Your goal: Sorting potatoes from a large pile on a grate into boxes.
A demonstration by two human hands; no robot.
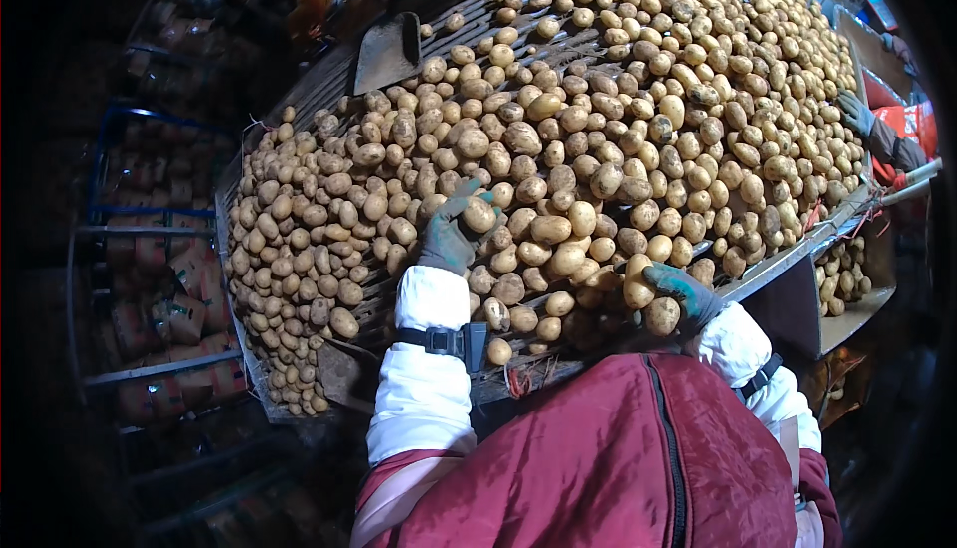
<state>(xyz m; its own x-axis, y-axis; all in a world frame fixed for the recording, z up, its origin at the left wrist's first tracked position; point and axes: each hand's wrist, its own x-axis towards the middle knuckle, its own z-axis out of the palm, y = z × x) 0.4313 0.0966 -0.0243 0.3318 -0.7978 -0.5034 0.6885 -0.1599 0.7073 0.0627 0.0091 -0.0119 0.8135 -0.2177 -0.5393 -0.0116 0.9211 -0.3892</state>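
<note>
A broad heap of potatoes [523, 137] covers the slatted sorting table [385, 305] before me. My left hand [452, 234], in a grey and green work glove, is over the near middle of the heap with its fingers curled around a potato [478, 215]. To the right, close to my body at the near edge, my right hand [684, 294] wears the same kind of glove. It grips potatoes, one upright [638, 283] and one lower [662, 316]. Its palm is partly hidden.
A metal scoop [389, 53] lies at the table's far left. Another person's gloved hand [857, 113] touches the heap at the right. A cardboard box with potatoes [841, 275] stands below the metal rail [800, 245]. Cartons [187, 316] and metal frames [161, 230] are at the left.
</note>
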